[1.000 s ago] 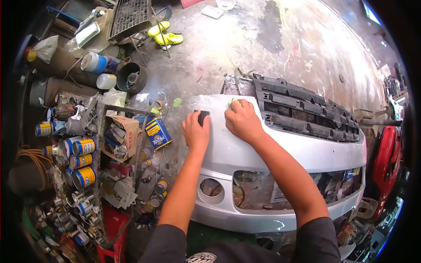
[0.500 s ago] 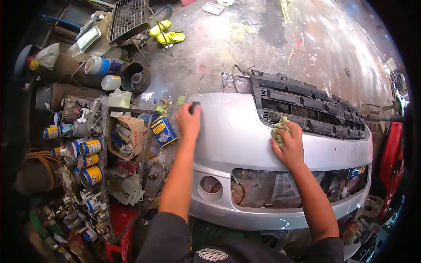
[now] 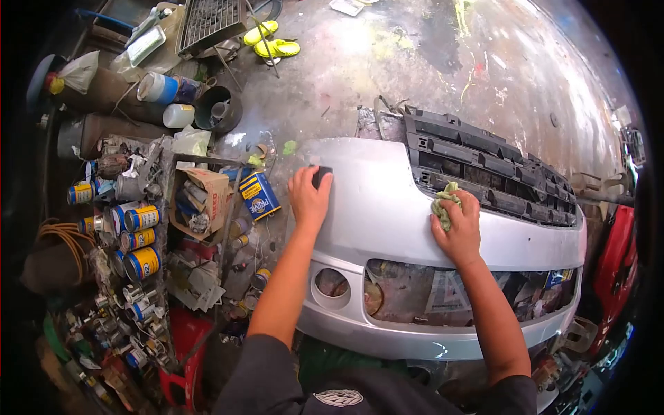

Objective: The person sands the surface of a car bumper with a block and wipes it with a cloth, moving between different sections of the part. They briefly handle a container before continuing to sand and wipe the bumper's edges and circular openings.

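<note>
Silver bumper [image 3: 373, 207] lies beneath both hands, and on my feed the left hand [image 3: 309, 197] closes its thumb and fingers around a black block [image 3: 322, 176] at the bumper's left edge. My view shows the right hand [image 3: 460, 225] bunching a green cloth [image 3: 446, 205] on the painted surface, just below the black grille [image 3: 494, 166]. The grille's slats crowd the right hand's far side; a blue-and-yellow tin [image 3: 259, 196] sits on the left hand's outer side, apart from it.

Farther left, I see a cardboard box [image 3: 200, 200] holding crumpled scraps, stacked paint cans [image 3: 142, 218], and a dark bucket [image 3: 218, 109] with a smaller round container inside (what that one holds, I cannot tell). A red chair [image 3: 185, 353] stands low on the left, and a red panel [image 3: 614, 256] stands past the bumper's right end.

Beyond the bumper's far edge, concrete floor [image 3: 387, 69] spreads wide, toward yellow shoes [image 3: 277, 48] beside a metal rack [image 3: 211, 26].
</note>
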`<state>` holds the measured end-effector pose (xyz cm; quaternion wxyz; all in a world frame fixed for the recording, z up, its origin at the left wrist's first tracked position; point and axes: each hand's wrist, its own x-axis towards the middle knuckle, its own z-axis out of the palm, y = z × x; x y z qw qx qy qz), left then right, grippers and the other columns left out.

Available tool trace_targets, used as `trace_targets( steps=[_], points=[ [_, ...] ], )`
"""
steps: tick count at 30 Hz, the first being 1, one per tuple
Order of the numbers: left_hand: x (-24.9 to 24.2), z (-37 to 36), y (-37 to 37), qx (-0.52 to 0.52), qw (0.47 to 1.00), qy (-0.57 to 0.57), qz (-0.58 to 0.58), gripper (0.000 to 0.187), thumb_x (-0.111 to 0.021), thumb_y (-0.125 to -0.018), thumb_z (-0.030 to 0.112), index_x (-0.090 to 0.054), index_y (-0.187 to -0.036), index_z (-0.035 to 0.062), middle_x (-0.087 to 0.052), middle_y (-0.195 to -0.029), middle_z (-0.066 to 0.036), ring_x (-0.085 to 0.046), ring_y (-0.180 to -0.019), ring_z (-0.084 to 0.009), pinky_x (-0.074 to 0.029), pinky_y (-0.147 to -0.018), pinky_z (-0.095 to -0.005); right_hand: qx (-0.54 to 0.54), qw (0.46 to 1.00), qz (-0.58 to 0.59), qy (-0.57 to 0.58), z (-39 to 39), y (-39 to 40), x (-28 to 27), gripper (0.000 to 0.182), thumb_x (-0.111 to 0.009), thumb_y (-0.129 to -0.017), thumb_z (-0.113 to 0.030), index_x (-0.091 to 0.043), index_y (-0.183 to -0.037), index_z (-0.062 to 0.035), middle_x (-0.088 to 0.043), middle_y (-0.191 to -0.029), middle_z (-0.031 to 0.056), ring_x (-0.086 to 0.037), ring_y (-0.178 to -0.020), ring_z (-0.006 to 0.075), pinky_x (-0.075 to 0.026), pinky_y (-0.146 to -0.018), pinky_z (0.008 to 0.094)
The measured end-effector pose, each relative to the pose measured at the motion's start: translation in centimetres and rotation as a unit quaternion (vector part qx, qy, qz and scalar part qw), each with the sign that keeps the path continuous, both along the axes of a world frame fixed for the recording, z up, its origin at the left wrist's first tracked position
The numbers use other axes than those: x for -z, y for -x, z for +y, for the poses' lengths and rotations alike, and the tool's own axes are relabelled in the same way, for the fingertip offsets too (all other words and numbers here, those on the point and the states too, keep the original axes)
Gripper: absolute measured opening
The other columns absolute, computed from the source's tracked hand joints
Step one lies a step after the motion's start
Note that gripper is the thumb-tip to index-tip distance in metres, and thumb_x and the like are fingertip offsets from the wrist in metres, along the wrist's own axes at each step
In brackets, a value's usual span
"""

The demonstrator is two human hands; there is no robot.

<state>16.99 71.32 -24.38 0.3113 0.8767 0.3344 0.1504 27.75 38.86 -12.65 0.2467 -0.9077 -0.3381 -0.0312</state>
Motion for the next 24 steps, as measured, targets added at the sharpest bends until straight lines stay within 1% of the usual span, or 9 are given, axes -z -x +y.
trace_targets(
  steps=[3,6,10,14,15,18,19,22,24],
  points=[
    [0.5,4.6,-4.6,-0.049,0.997,0.057,0.025,0.041,-0.074,-0.094,0.038,-0.071,-0.12,0.0073,-0.068,-0.124,-0.018,-0.059,-0.117,-0.0408,-0.047,-0.103,-0.0484,0.0,1.0,-0.003,0.006,0.1,-0.1,0.1,0.035,-0.082,-0.076,-0.014,-0.067,-0.108,-0.007,-0.056,-0.126,0.0159,-0.054,-0.121,0.0429,-0.046,-0.103,0.0533],
    [0.4,3.0,-3.9,-0.069,0.995,0.035,0.061,0.041,-0.074,-0.093,0.039,-0.071,-0.12,0.0081,-0.068,-0.124,-0.017,-0.059,-0.117,-0.0397,-0.048,-0.102,-0.0491,0.001,1.0,-0.009,0.014,0.0,0.1,0.2,0.035,-0.081,-0.077,-0.014,-0.067,-0.108,-0.0066,-0.056,-0.127,0.0163,-0.054,-0.12,0.0432,-0.046,-0.103,0.0532],
    [-0.9,0.0,-0.3,-0.011,0.999,0.039,0.012,0.045,-0.077,-0.092,0.04,-0.073,-0.121,0.0058,-0.065,-0.128,-0.02,-0.057,-0.123,-0.0411,-0.045,-0.106,-0.0486,-0.004,1.0,0.0,0.016,0.2,-0.2,0.0,0.035,-0.081,-0.077,-0.014,-0.067,-0.108,-0.0067,-0.057,-0.128,0.0169,-0.054,-0.12,0.0431,-0.045,-0.104,0.053],
    [0.8,4.1,-2.7,-0.086,0.991,0.079,0.062,0.043,-0.078,-0.091,0.038,-0.075,-0.119,0.0055,-0.067,-0.127,-0.018,-0.057,-0.122,-0.0396,-0.044,-0.108,-0.0476,-0.003,1.0,-0.001,0.009,0.2,-0.3,-0.1,0.036,-0.081,-0.077,-0.014,-0.066,-0.109,-0.0062,-0.057,-0.127,0.0171,-0.054,-0.12,0.0434,-0.045,-0.103,0.0531],
    [0.7,3.3,-2.8,-0.095,0.993,0.039,0.059,0.042,-0.078,-0.091,0.037,-0.076,-0.117,0.0052,-0.069,-0.124,-0.018,-0.058,-0.121,-0.0393,-0.044,-0.108,-0.047,-0.003,1.0,-0.004,0.011,0.3,-0.3,-0.1,0.036,-0.08,-0.077,-0.014,-0.066,-0.109,-0.0061,-0.057,-0.127,0.0171,-0.054,-0.12,0.0434,-0.045,-0.103,0.053],
    [-0.3,0.8,-1.5,-0.018,1.0,-0.002,-0.001,0.04,-0.077,-0.091,0.037,-0.077,-0.114,0.005,-0.07,-0.121,-0.018,-0.059,-0.119,-0.0392,-0.045,-0.105,-0.047,-0.003,1.0,-0.009,0.015,0.5,-0.4,-0.1,0.036,-0.08,-0.078,-0.014,-0.066,-0.109,-0.0058,-0.057,-0.127,0.0172,-0.054,-0.12,0.0434,-0.045,-0.103,0.0528],
    [0.0,1.7,-1.2,-0.003,1.0,0.009,-0.009,0.037,-0.077,-0.09,0.035,-0.077,-0.116,0.0086,-0.069,-0.121,-0.014,-0.059,-0.114,-0.0387,-0.048,-0.102,-0.0485,-0.004,1.0,-0.006,0.019,0.3,0.0,-0.2,0.036,-0.08,-0.078,-0.014,-0.066,-0.109,-0.0058,-0.057,-0.126,0.0172,-0.054,-0.12,0.0434,-0.045,-0.103,0.0527],
    [0.0,3.5,-2.4,-0.073,0.996,0.032,0.045,0.037,-0.078,-0.089,0.035,-0.078,-0.116,0.0096,-0.07,-0.121,-0.013,-0.06,-0.115,-0.0383,-0.048,-0.103,-0.0474,0.0,1.0,-0.009,0.023,0.4,0.0,-0.2,0.035,-0.08,-0.078,-0.014,-0.066,-0.109,-0.0057,-0.057,-0.126,0.0174,-0.054,-0.12,0.043,-0.045,-0.103,0.0525],
    [-0.2,2.6,-2.4,-0.044,0.999,0.007,0.006,0.036,-0.078,-0.09,0.034,-0.077,-0.115,0.0076,-0.071,-0.118,-0.014,-0.06,-0.115,-0.0376,-0.047,-0.103,-0.0462,-0.003,1.0,-0.016,0.02,0.6,-0.4,0.0,0.036,-0.08,-0.078,-0.014,-0.066,-0.109,-0.0057,-0.057,-0.126,0.0174,-0.054,-0.12,0.0427,-0.045,-0.103,0.0526]
  ],
)
